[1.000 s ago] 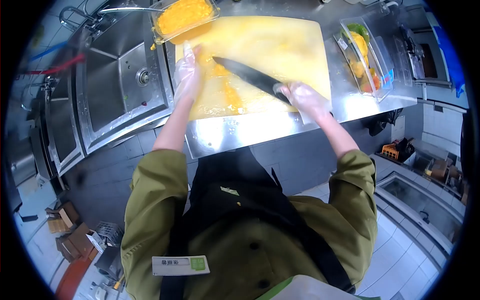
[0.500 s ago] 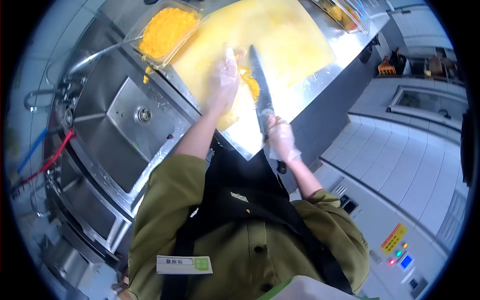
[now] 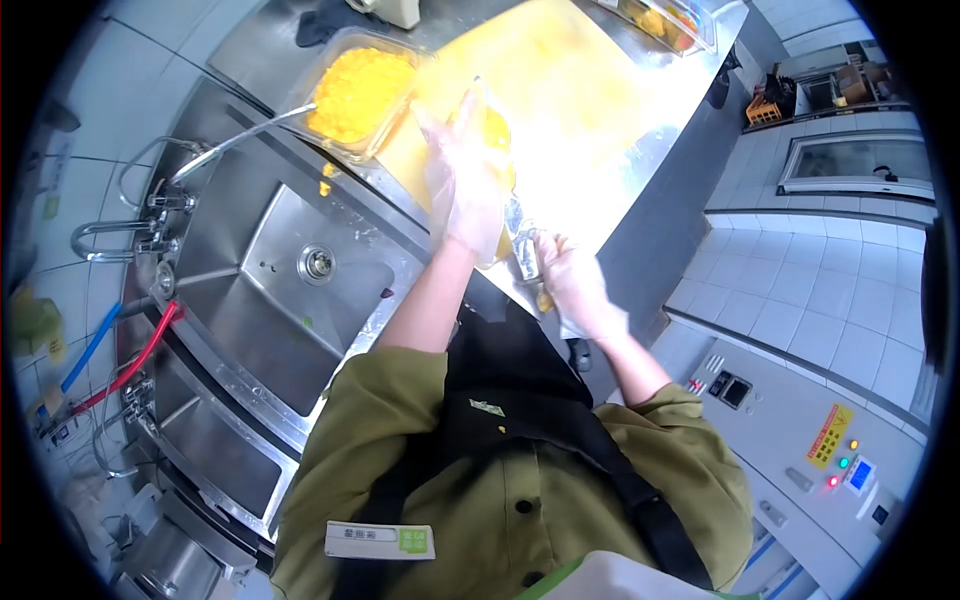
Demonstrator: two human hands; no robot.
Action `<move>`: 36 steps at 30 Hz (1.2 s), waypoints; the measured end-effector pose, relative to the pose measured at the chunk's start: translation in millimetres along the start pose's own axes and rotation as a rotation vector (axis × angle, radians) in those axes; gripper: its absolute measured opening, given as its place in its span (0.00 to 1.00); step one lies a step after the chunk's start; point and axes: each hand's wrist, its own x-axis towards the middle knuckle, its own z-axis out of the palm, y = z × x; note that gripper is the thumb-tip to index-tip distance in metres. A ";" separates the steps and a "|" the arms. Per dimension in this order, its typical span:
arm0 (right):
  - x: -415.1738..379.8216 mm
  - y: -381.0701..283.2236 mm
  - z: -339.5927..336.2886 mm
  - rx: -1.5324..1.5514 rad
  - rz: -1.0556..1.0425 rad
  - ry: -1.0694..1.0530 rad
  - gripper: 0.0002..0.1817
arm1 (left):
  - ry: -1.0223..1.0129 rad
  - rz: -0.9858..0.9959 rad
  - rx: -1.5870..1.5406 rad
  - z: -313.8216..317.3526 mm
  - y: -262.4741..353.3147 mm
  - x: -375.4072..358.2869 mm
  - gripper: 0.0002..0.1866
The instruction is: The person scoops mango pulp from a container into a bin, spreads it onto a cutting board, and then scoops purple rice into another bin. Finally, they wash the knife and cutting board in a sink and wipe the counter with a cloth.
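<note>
The knife [image 3: 526, 255] is held in the right hand [image 3: 572, 275], with the fingers wrapped round its grip. Its blade is pointed away from the body, over the near part of the yellow board [image 3: 580, 90]. The left hand [image 3: 468, 180] is held just to the left of the blade, with its fingers long and straight and nothing seen in its grip. Whether the blade is touched by it cannot be told, as the far end is lost in bright glare. Clear gloves are worn on both hands. Some orange fruit [image 3: 497, 130] is seen right beside the left hand, partly hidden by it. The tub [image 3: 362, 152], full of orange mash [image 3: 362, 95], is set to the left of the board, near the sink [image 3: 335, 310].

One second ago, the knife was slanted across the board with its tip to the left, and the left hand was kept well apart from the right, by the board's left edge. Now the blade has been turned away from the body, and the hands have been brought much closer. The view has been turned too, so only part of the fruit box [image 3: 712, 40] is shown.
</note>
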 end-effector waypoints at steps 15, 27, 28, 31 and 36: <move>51.7 -197.4 -21.5 -0.845 -0.333 -0.355 0.32 | -0.625 0.633 1.046 -67.6 135.3 18.1 0.16; 2.4 -178.5 -85.1 -0.597 -0.124 -0.189 0.31 | -0.416 0.554 1.511 -96.1 149.1 104.3 0.29; 12.1 -169.5 -93.5 -0.688 -0.072 -0.185 0.30 | -0.332 0.483 1.539 -89.9 153.2 103.2 0.28; 46.3 -125.8 -84.2 -0.456 -0.042 -0.089 0.24 | 0.075 0.230 1.184 -71.2 155.7 88.9 0.26; 154.3 -39.0 -36.2 -0.599 -0.426 0.124 0.19 | 0.093 0.371 0.572 -115.6 136.1 112.6 0.15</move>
